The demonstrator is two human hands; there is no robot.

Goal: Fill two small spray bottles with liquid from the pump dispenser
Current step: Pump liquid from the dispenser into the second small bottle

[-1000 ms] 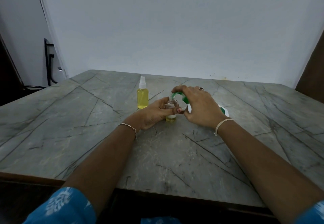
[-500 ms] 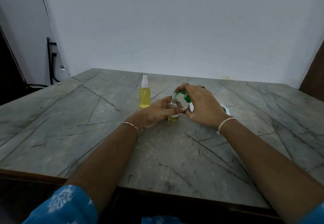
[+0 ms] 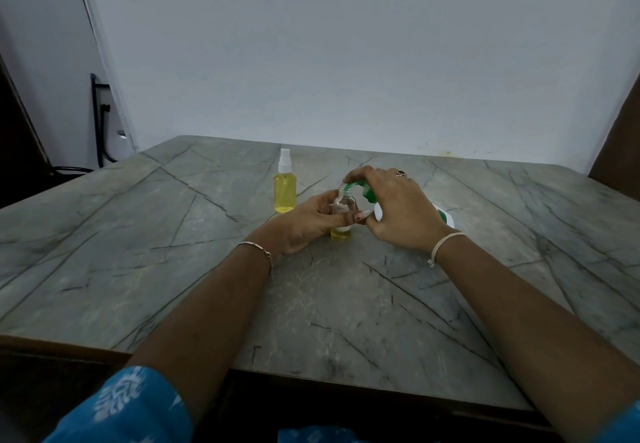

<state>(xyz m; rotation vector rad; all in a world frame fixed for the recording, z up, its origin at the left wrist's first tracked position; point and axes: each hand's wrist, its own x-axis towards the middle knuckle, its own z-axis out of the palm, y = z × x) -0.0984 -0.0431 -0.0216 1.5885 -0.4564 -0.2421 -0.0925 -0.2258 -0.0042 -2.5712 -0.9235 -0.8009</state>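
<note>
A grey, dark-veined stone bench (image 3: pixel 173 252) carries a capped spray bottle (image 3: pixel 285 189) full of yellow liquid at its far middle. Just right and nearer stands an open small bottle (image 3: pixel 341 234), with a white-and-green pump dispenser (image 3: pixel 446 220) beside it.

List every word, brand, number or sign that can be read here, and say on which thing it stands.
No text can be read anywhere.
On the full spray bottle: no label shows.
On the small bottle held by the left hand: no print shows.
On the pump dispenser: mostly hidden behind the right hand; its visible white and green parts show no legible print.
</note>
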